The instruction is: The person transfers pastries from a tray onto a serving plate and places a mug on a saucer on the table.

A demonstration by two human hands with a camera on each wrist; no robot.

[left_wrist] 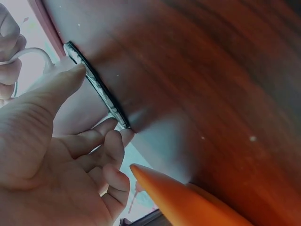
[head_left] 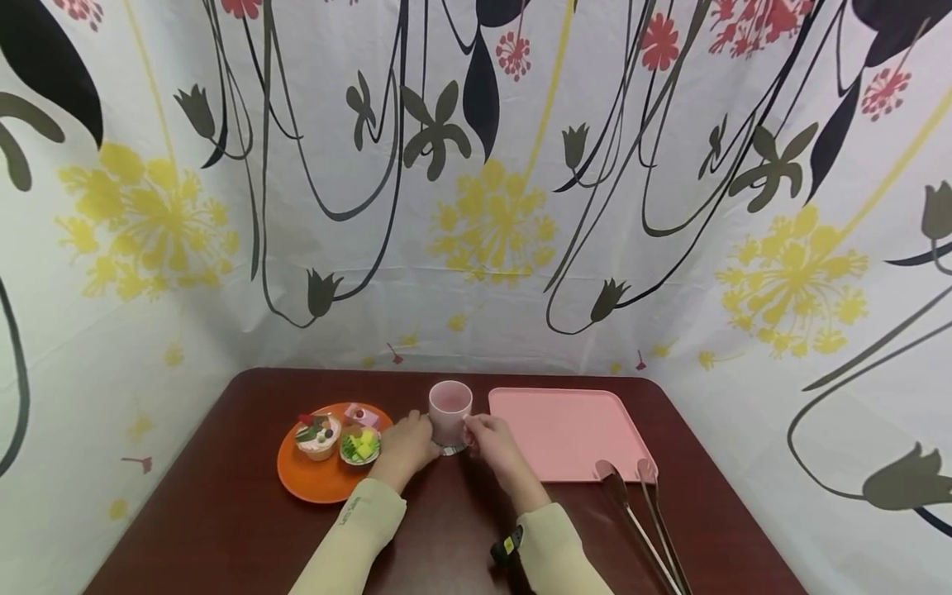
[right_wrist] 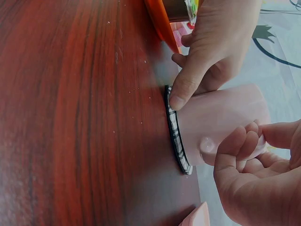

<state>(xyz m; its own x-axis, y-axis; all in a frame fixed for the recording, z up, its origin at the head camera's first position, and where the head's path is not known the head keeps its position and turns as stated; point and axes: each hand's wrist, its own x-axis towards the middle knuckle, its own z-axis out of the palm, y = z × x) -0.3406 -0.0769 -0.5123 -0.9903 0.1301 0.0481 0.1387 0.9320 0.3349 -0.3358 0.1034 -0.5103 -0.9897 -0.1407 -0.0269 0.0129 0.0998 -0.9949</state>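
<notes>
A pale pink mug [head_left: 449,417] stands upright on a thin patterned coaster [head_left: 452,450] with a dark edge, near the back middle of the table. My right hand [head_left: 494,446] pinches the mug's handle from the right. From the left, my left hand [head_left: 407,446] holds the coaster by its rim. In the left wrist view its thumb lies on the coaster [left_wrist: 101,92] and its fingertips are at the far end of the rim. The right wrist view shows the left thumb on the coaster [right_wrist: 178,141] close beside the mug's base [right_wrist: 221,117].
An orange plate [head_left: 316,489] with two cupcakes [head_left: 320,438] [head_left: 360,446] and a pink cake piece [head_left: 362,415] is left of my left hand. Right of the mug lies a pink tray [head_left: 565,430]. Metal tongs [head_left: 647,529] rest over its front right corner. A patterned curtain [head_left: 476,248] hangs behind the table.
</notes>
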